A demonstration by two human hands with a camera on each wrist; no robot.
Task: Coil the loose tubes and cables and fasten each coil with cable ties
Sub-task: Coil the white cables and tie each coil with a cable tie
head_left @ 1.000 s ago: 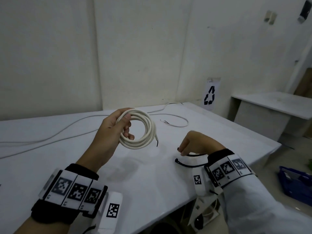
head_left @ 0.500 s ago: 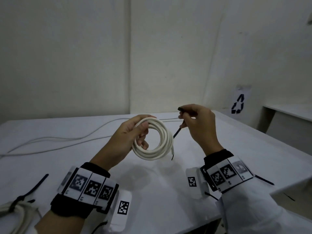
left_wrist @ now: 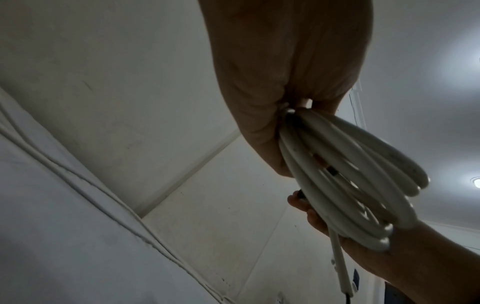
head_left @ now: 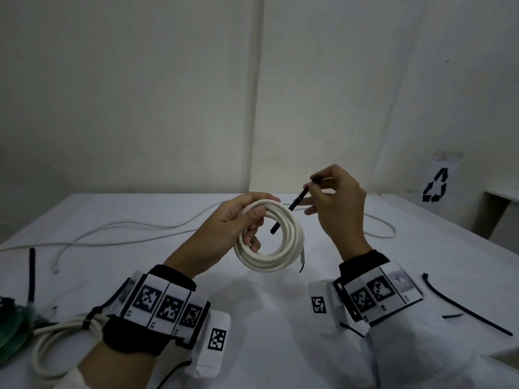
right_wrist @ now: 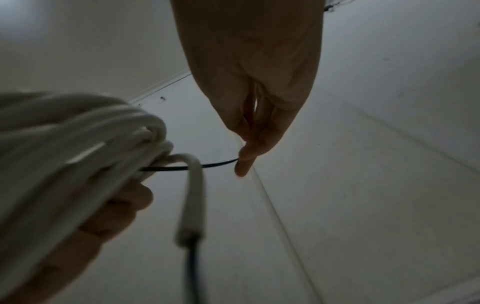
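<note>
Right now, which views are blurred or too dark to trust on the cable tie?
Head view: dim but sharp; black cable tie clear against the white coil. Left wrist view: left hand shadowed, ceiling light glares at right, tie barely visible. Right wrist view: coil and cable end motion-blurred; tie only a thin line.

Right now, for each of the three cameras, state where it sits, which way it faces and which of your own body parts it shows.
Head: on the head, facing forward and down over the white table; shows both wrists, left hand and right hand.
Left wrist: looks along the left hand up towards the ceiling.
Right wrist: looks along the right hand, whose fingers pinch the black cable tie.
All three share the white cable coil.
</note>
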